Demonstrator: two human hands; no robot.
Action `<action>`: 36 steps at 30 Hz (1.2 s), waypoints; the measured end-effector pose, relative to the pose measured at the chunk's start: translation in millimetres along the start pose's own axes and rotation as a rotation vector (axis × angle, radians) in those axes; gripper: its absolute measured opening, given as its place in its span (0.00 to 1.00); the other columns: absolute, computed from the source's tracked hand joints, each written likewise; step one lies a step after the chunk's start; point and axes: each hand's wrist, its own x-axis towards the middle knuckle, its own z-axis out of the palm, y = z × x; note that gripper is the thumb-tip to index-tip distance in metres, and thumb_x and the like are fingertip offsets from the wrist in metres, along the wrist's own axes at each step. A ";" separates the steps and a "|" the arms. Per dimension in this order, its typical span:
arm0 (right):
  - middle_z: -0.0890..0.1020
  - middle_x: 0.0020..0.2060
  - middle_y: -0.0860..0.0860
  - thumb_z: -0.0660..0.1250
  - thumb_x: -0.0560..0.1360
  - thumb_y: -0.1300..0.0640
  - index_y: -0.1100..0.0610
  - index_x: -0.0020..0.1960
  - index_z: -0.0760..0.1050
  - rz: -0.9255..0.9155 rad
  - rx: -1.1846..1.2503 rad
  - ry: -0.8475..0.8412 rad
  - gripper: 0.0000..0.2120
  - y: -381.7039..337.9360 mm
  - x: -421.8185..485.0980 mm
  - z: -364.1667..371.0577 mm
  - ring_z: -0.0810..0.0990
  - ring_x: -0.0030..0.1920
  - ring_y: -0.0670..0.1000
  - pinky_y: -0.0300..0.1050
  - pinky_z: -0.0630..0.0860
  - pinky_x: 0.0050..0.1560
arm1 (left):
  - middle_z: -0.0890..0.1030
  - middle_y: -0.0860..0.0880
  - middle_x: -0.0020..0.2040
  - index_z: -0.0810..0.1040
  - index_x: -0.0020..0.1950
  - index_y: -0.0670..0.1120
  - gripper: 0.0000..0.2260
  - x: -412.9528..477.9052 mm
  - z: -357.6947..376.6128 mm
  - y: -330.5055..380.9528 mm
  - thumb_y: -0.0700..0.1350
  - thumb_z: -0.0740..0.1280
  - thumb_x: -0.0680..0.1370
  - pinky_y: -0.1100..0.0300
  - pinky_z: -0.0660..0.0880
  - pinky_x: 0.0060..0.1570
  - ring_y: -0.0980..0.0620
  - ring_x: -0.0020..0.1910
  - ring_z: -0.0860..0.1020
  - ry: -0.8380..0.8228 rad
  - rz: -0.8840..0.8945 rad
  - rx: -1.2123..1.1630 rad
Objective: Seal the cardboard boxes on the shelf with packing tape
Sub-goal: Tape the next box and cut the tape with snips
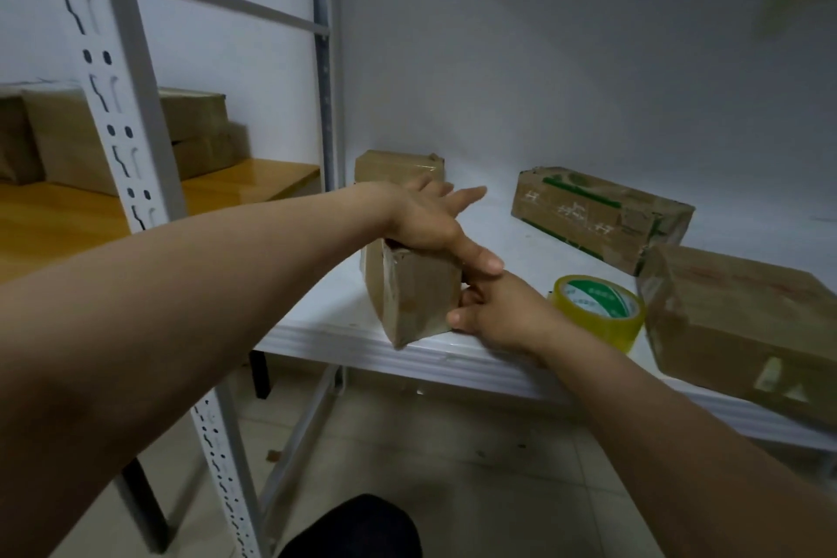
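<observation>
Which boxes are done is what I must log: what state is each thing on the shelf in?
small box, stands on end at the shelf front.
left hand, flat on its top, fingers straight.
right hand, fingers curled against its side; grip unclear.
tape roll, lies flat, unheld, beside the right hand.
back box, closed, glossy tape over it.
long box, lies flat, closed, worn.
large box, lies flat, closed.
</observation>
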 end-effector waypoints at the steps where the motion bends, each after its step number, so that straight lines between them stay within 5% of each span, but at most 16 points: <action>1: 0.81 0.45 0.46 0.68 0.79 0.60 0.52 0.63 0.77 0.003 -0.044 0.013 0.13 -1.6 -1.5 0.8 0.80 0.48 0.49 0.40 0.73 0.47 | 0.45 0.47 0.83 0.38 0.80 0.63 0.57 -2.4 -1.5 4.4 0.80 0.65 0.61 0.37 0.52 0.74 0.39 0.81 0.45 0.000 -0.076 0.008; 3: 0.79 0.43 0.48 0.66 0.79 0.61 0.52 0.51 0.78 0.014 -0.104 0.062 0.05 -2.6 -3.2 3.7 0.79 0.48 0.52 0.40 0.72 0.44 | 0.54 0.41 0.81 0.41 0.82 0.58 0.55 -7.7 -2.8 12.9 0.77 0.67 0.66 0.42 0.64 0.68 0.35 0.77 0.58 0.036 -0.212 0.056; 5: 0.80 0.40 0.47 0.69 0.77 0.62 0.49 0.45 0.76 0.029 -0.072 0.057 0.08 -1.7 -4.3 5.0 0.79 0.46 0.51 0.39 0.72 0.42 | 0.59 0.40 0.79 0.46 0.82 0.54 0.54 -11.9 -2.7 14.6 0.73 0.70 0.66 0.43 0.67 0.66 0.35 0.74 0.62 0.036 -0.209 0.079; 9: 0.82 0.45 0.42 0.78 0.71 0.54 0.45 0.52 0.78 -0.006 0.101 -0.033 0.13 -2.8 -9.2 9.8 0.80 0.47 0.44 0.36 0.74 0.46 | 0.59 0.44 0.79 0.47 0.81 0.54 0.58 -12.3 -6.5 1.6 0.63 0.80 0.63 0.48 0.70 0.67 0.38 0.75 0.64 -0.149 -0.106 -0.013; 12: 0.83 0.50 0.42 0.77 0.72 0.48 0.50 0.60 0.79 -0.025 0.140 0.047 0.19 -4.3 -9.2 19.8 0.81 0.49 0.43 0.34 0.74 0.47 | 0.75 0.43 0.64 0.69 0.63 0.47 0.32 -12.1 -3.8 5.9 0.59 0.78 0.68 0.46 0.77 0.61 0.42 0.59 0.78 -0.127 -0.105 -0.024; 14: 0.82 0.47 0.43 0.76 0.73 0.49 0.50 0.60 0.79 -0.022 0.142 0.106 0.17 -7.4 -11.4 23.8 0.81 0.47 0.44 0.31 0.72 0.44 | 0.77 0.44 0.56 0.71 0.54 0.48 0.20 -11.5 -3.8 8.5 0.56 0.76 0.73 0.46 0.79 0.58 0.43 0.53 0.79 -0.116 -0.086 -0.057; 19: 0.83 0.44 0.43 0.74 0.75 0.51 0.52 0.58 0.81 -0.018 0.158 0.182 0.13 -8.5 -15.0 20.3 0.79 0.43 0.40 0.29 0.70 0.40 | 0.73 0.44 0.69 0.65 0.75 0.44 0.34 -22.3 -12.6 19.2 0.55 0.74 0.75 0.47 0.74 0.65 0.42 0.64 0.75 -0.039 -0.081 -0.109; 23: 0.83 0.36 0.50 0.70 0.79 0.54 0.54 0.46 0.82 0.018 0.236 0.360 0.05 -10.1 -10.5 8.6 0.81 0.38 0.49 0.36 0.77 0.37 | 0.78 0.45 0.59 0.70 0.65 0.46 0.28 -6.6 -9.2 30.2 0.63 0.70 0.75 0.49 0.76 0.55 0.43 0.54 0.77 0.282 -0.095 0.219; 27: 0.84 0.38 0.56 0.66 0.82 0.57 0.61 0.55 0.81 0.124 0.431 0.269 0.09 -5.0 -10.1 0.5 0.82 0.37 0.53 0.55 0.83 0.47 | 0.76 0.49 0.39 0.78 0.55 0.44 0.28 1.1 3.3 26.4 0.68 0.67 0.74 0.57 0.69 0.33 0.50 0.36 0.75 0.485 -0.119 0.427; 31: 0.82 0.48 0.55 0.65 0.82 0.49 0.60 0.66 0.77 0.238 0.803 0.231 0.18 -1.0 -10.8 -9.7 0.80 0.47 0.55 0.50 0.79 0.49 | 0.74 0.48 0.36 0.75 0.43 0.43 0.28 -2.5 -30.3 8.5 0.69 0.65 0.74 0.54 0.71 0.40 0.46 0.39 0.75 0.474 -0.008 0.229; 36: 0.74 0.67 0.67 0.66 0.70 0.29 0.49 0.71 0.69 0.393 1.283 0.016 0.36 -8.6 -0.2 -27.9 0.78 0.61 0.73 0.72 0.78 0.54 | 0.80 0.48 0.39 0.80 0.46 0.45 0.25 -21.9 -69.7 -6.3 0.67 0.65 0.75 0.59 0.76 0.34 0.52 0.36 0.79 0.385 0.311 -0.245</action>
